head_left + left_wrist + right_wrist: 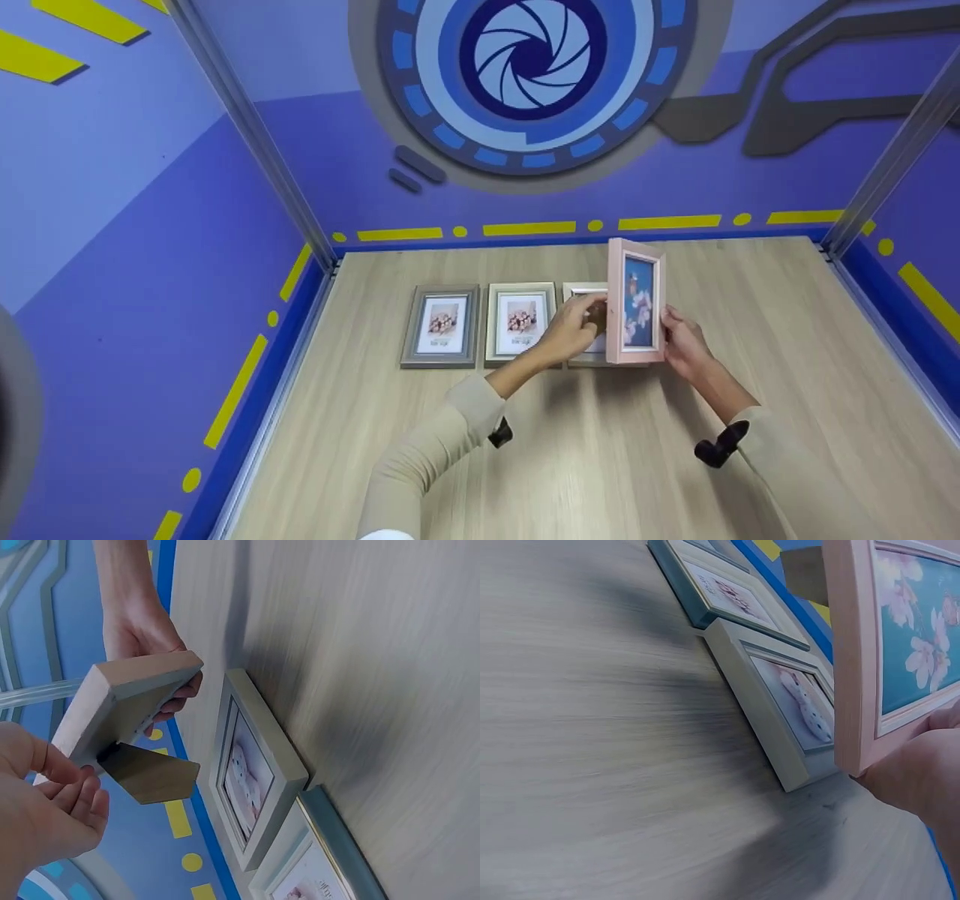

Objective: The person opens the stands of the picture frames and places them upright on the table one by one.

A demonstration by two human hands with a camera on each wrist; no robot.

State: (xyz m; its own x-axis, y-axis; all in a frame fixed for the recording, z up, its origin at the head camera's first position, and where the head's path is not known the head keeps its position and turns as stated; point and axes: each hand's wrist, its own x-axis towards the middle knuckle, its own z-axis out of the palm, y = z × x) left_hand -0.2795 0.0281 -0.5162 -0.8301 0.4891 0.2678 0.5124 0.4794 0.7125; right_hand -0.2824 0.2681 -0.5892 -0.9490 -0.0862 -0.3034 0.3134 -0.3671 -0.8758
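Right of the centre in the head view, a pink photo frame is held nearly upright above the table. The right hand grips its right edge, with fingers behind it. The left hand is at its left edge, fingers bent, close to the brown stand leg opened from the back; whether they pinch something, I cannot tell. On the table lie, from left to right, a grey frame, a pale frame and a third frame, partly hidden in the head view.
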